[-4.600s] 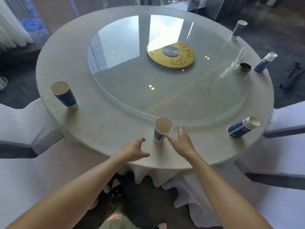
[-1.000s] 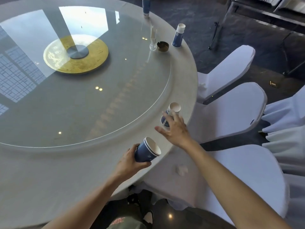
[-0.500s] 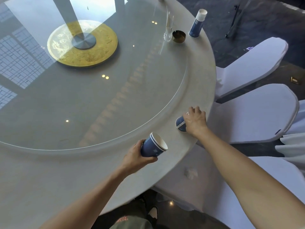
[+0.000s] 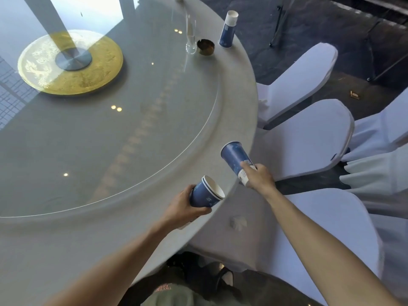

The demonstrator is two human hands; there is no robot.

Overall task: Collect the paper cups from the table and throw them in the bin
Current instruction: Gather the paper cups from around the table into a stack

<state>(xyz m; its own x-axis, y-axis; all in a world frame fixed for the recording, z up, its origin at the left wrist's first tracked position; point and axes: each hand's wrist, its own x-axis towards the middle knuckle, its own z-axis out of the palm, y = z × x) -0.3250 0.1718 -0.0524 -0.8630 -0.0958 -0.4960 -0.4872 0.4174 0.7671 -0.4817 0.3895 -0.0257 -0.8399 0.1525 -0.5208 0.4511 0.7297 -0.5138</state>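
The right hand point(image 4: 259, 177) grips a cup point(image 4: 235, 157) base-up, pointing toward the left hand point(image 4: 181, 206). That hand clasps a stack point(image 4: 206, 195), mouth opening rightward, just beside it.

You're looking at a round table point(image 4: 234, 111) under pale cloth, a glass turntable point(image 4: 114, 138) covering its middle. At the far edge, a blue paper cup point(image 4: 227, 32) stands inverted, beside it a small brass dish point(image 4: 205, 47) and a clear glass point(image 4: 191, 38).
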